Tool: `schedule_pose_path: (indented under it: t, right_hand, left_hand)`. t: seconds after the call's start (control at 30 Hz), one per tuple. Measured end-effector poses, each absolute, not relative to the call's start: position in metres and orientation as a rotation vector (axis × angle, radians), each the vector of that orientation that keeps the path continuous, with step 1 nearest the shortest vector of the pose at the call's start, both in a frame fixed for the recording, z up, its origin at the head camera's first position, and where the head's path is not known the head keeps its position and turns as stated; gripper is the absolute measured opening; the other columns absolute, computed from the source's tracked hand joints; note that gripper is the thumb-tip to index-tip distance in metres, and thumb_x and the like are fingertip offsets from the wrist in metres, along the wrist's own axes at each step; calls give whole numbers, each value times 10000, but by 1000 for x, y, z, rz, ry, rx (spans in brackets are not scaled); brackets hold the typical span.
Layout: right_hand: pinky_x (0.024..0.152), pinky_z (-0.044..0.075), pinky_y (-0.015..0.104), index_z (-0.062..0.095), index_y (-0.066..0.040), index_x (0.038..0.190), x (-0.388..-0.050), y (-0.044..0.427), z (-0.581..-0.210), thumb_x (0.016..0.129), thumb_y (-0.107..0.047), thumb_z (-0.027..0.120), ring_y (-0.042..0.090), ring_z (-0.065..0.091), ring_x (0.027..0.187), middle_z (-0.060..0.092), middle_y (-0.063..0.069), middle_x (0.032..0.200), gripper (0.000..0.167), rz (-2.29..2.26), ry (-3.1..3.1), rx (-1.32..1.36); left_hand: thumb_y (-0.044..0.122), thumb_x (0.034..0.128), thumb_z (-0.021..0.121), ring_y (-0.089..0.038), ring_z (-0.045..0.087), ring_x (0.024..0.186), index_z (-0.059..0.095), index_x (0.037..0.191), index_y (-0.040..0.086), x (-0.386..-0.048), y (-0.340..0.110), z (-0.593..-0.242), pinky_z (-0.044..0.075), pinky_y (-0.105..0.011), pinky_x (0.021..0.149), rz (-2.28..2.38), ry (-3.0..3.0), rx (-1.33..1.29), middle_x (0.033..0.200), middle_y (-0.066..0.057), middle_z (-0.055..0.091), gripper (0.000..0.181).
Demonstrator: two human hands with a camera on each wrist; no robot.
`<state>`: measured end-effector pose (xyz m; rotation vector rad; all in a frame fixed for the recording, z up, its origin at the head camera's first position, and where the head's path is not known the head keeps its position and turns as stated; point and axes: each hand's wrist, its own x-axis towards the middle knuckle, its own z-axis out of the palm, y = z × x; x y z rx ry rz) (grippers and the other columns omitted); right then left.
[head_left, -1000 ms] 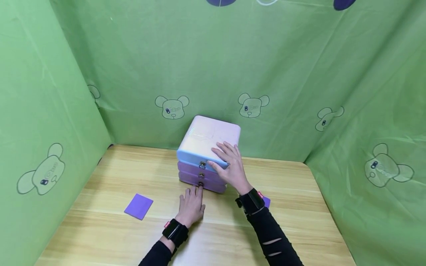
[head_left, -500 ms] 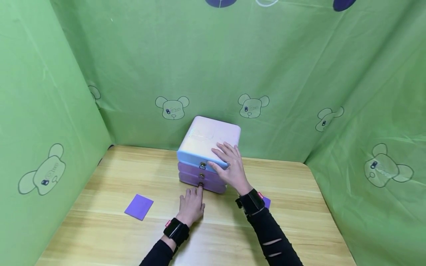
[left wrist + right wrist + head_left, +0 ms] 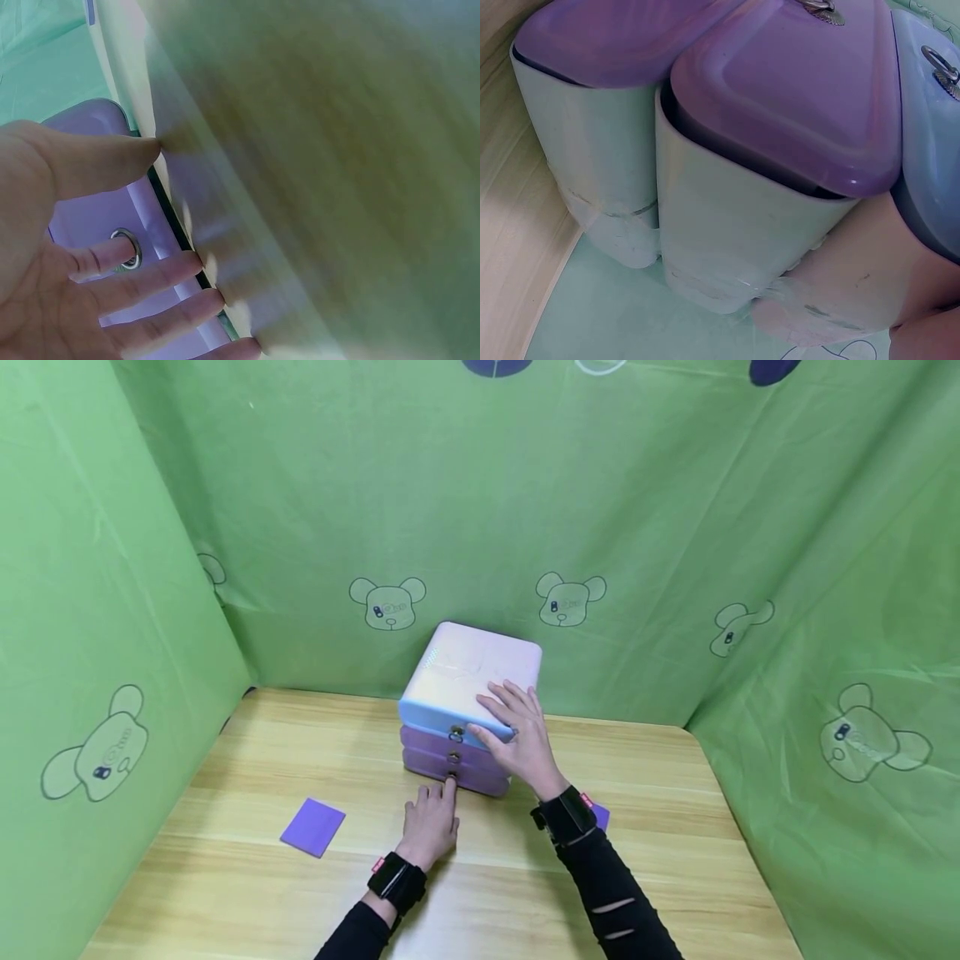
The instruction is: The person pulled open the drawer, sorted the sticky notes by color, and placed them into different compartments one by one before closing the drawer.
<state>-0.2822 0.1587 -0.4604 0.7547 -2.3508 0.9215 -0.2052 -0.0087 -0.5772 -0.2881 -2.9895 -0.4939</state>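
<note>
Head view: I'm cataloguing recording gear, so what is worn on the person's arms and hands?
Black fabric sleeves, the right one with two slits; on each wrist a chunky black wristband with a small red tag. Left hand and right hand are ungloved.

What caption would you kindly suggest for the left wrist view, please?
Left grip at a purple drawer, one finger in its ring.

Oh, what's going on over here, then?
A person is busy with a three-drawer box on a wood-grain table. The right hand rests over its top and front edge, while the left hand has a finger at the ring pull of the bottom drawer. No drawer looks pulled out. A purple square lies off to the left.
</note>
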Motion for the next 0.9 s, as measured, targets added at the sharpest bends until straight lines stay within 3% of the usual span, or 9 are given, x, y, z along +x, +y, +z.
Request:
schedule_pose_path:
  t: [0.9]
  right_hand:
    - [1294, 99, 603, 678, -146, 1308, -283, 159, -459, 846, -300, 809, 332, 408, 1484, 561, 143, 1495, 504, 927, -2385, 747]
  left_hand:
    - [220, 861, 786, -353, 630, 1059, 445, 1354, 102, -204, -9, -576, 583, -508, 734, -516, -2964, -287, 1170, -172, 683, 611]
